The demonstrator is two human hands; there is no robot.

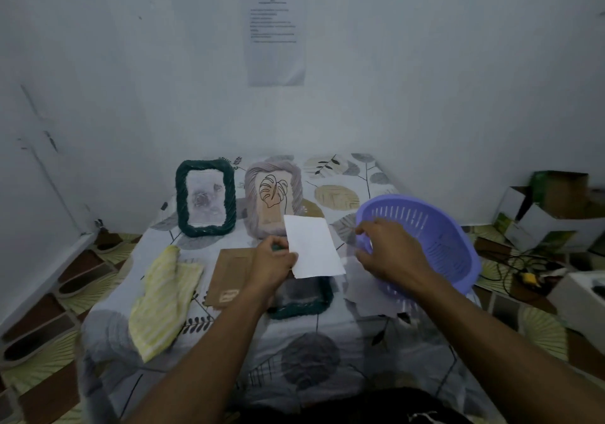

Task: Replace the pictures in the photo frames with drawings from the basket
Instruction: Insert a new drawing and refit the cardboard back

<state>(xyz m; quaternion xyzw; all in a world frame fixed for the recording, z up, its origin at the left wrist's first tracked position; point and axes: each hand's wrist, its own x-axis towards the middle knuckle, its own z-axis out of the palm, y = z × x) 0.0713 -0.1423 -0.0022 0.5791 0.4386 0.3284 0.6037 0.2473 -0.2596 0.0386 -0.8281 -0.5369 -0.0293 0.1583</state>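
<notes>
My left hand (273, 261) pinches a white sheet of paper (313, 246) by its left edge and holds it up over the table, blank side towards me. Under it a dark green frame (302, 302) lies flat, partly hidden by my hand and the sheet. My right hand (384, 248) hovers beside the rim of the tilted purple basket (435, 237), fingers spread, holding nothing. At the back, a green frame (205, 198) with a faded picture stands upright, and a pinkish frame (273, 199) with a leaf drawing leans next to it.
A brown frame backing board (230, 276) lies left of my left hand, and a yellow striped cloth (163, 296) lies further left. Loose sheets (366, 299) lie under the basket. The table has a leaf-patterned cover (327, 358). Cardboard boxes (550, 210) and cables sit on the floor at right.
</notes>
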